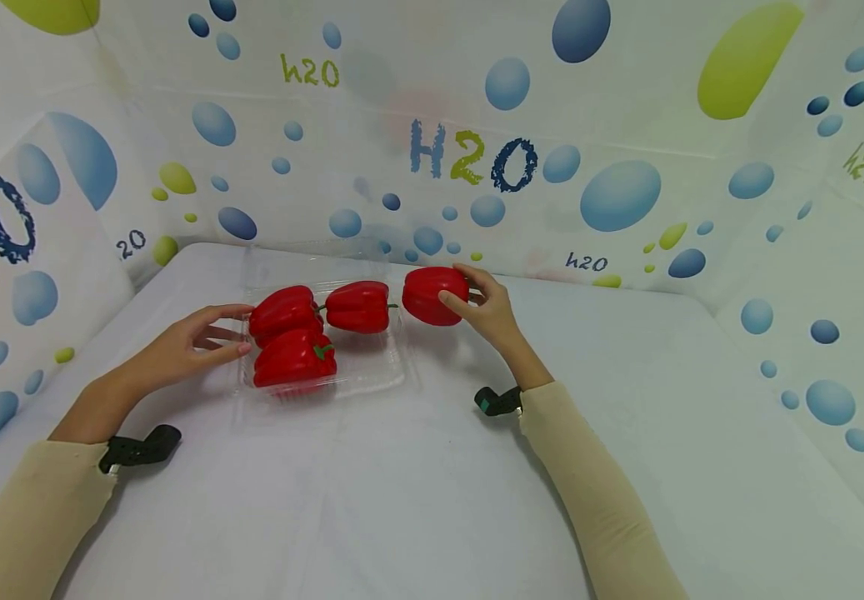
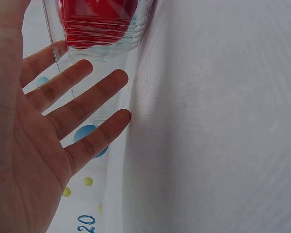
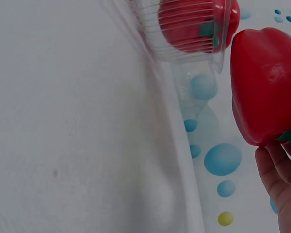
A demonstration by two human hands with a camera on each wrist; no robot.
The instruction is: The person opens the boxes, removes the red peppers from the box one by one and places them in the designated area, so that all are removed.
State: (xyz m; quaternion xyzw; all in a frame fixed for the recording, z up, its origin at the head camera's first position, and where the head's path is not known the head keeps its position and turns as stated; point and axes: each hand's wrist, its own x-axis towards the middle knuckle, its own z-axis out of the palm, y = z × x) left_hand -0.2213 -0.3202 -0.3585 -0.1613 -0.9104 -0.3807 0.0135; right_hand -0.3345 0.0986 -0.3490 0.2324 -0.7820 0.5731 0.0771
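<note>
At the tray's right edge, the right hand (image 1: 487, 307) grips a red pepper (image 1: 434, 295) above the desk (image 1: 432, 483); a slack hold could drop it. The left hand (image 1: 195, 343), fingers straight, steadies the light clear tray (image 1: 372, 379) of three peppers (image 1: 292, 333), which may slide. Backdrop (image 1: 626, 100) reads "H2O".

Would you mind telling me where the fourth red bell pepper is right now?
In the head view, the fourth red bell pepper is held in the right hand, just right of the clear plastic tray holding the three other red peppers.
</note>
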